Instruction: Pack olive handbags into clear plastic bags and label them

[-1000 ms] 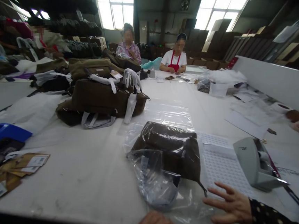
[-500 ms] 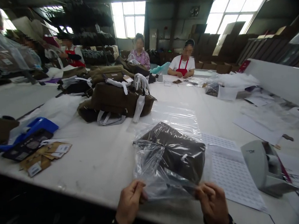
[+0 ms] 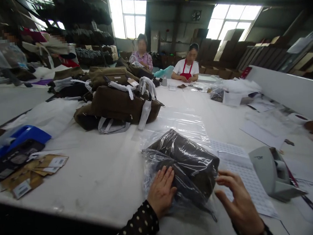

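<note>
A dark brown bag (image 3: 195, 154) lies inside a clear plastic bag (image 3: 155, 152) on the white table, near its front edge. Flat on the near left part of the plastic rests my left hand (image 3: 162, 192), fingers stretched out. My right hand (image 3: 234, 196) is at the right side of the package, thumb and fingers apart, fingertips close to or touching the plastic. A thin dark strap end shows at the package's near right corner. Under and beside the package lies a printed sheet of labels (image 3: 242, 177).
A grey tape dispenser (image 3: 273, 173) stands on the right. Behind the package are several brown bags (image 3: 119, 104) with wrapped handles. Cardboard tags (image 3: 35, 172) and a blue object (image 3: 28, 136) lie on the left. A person in a red apron (image 3: 186, 69) sits across the table.
Both hands have let go of the plastic bag's near edge. The left has moved forward onto the package, the right to its right side. The view has shifted slightly.
</note>
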The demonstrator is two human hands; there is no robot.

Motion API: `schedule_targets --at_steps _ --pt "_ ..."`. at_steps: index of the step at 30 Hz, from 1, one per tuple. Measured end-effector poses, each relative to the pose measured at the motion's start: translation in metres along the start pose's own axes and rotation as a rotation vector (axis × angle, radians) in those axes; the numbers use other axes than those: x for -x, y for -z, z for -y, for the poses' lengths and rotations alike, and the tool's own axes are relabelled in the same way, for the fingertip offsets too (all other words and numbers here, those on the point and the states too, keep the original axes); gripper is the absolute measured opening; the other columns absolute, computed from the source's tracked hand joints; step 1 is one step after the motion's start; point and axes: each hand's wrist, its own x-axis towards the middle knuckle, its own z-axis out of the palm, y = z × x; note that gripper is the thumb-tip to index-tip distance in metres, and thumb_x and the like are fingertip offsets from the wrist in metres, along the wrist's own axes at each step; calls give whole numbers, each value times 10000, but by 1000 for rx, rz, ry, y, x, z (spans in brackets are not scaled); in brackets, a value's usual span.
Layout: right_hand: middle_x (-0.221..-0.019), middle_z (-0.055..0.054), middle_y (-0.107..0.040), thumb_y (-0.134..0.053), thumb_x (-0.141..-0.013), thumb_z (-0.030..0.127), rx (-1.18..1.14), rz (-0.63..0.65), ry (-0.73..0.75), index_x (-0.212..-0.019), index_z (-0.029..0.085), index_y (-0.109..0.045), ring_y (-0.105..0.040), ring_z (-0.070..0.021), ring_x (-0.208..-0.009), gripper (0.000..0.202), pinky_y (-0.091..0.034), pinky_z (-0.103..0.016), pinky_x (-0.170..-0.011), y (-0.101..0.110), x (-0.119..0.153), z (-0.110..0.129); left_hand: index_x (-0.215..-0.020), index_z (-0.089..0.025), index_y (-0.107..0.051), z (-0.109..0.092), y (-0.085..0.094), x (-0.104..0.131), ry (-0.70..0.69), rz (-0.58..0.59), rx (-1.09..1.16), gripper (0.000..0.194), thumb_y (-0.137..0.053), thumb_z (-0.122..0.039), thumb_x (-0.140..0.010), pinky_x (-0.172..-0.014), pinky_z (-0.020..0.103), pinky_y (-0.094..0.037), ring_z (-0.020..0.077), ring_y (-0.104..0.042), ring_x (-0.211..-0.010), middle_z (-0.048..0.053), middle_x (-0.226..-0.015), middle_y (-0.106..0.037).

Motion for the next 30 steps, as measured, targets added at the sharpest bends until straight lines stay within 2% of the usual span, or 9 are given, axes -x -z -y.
schedule_targets --at_steps 3,7,10,13,18,21,23,27,30 --pt "-759 -38 -601 -443 -856 383 -54 410 116 -709 204 -546 -569 -159 -694 254 -459 -273 -626 8 -54 29 -1353 -115 -339 1 2 2 10 3 51 497 -423 -283 -893 -1043 462 -340 261 -237 -1336 106 -1401 -377" --pt "-506 15 -554 -552 -764 426 213 873 258 -572 197 -567 -497 -102 -463 299 -386 -220 -479 -42 -104 57 -1388 -131 -258 -1 4 7 74 -12 148 565 -453 -256 -873 -1035 483 -345 262 -269 -1325 118 -1394 -385" --pt "-597 -74 -633 -667 -649 406 684 879 239 -569 185 -623 -603 -203 -589 240 -454 -306 -554 -84 -122 58 -1416 -114 -154 -1 -3 8 128 -33 185 666 -480 -233 -847 -1014 483 -371 268 -299 -1311 151 -1397 -369" --pt "-675 -143 -653 -725 -554 457 818 830 176 -622 163 -653 -626 -292 -685 310 -474 -388 -583 -92 -142 45 -1412 -123 -177 1 -11 4 75 -26 144 653 -484 -232 -846 -1017 473 -369 264 -272 -1323 141 -1404 -360" --pt "-716 -114 -645 -613 -585 653 861 601 -49 -779 194 -624 -612 -283 -709 499 -464 -414 -624 -18 -177 -18 -1367 -142 -303 4 2 6 -15 -120 116 532 -465 -239 -870 -1035 424 -358 235 -272 -1326 118 -1365 -429" --pt "-723 -65 -629 -634 -553 633 564 341 -334 -897 197 -548 -595 -244 -666 562 -468 -410 -650 37 -146 -73 -1269 -224 -428 16 26 22 85 -380 186 448 -527 -200 -833 -1034 451 -347 248 -364 -1273 88 -1310 -483" --pt "-742 -73 -622 -552 -619 668 125 220 -585 -940 183 -498 -578 -207 -608 584 -479 -358 -556 51 -97 -101 -1211 -229 -462 32 39 31 403 -517 327 409 -565 -254 -815 -998 475 -378 261 -443 -1201 97 -1278 -488" --pt "-848 -90 -635 -582 -617 663 -511 82 -958 -1098 179 -451 -615 -191 -647 694 -510 -335 -588 8 4 -116 -1192 -133 -438 63 42 28 1118 -381 948 483 -544 -419 -817 -833 410 -502 243 -579 -1015 178 -1199 -516" --pt "-841 -73 -651 -530 -659 670 -811 93 -903 -1088 198 -490 -641 -208 -678 639 -518 -349 -629 -46 24 -97 -1227 -117 -413 72 34 15 1287 -285 1269 605 -668 -354 -733 -698 320 -528 206 -632 -871 202 -1181 -532"
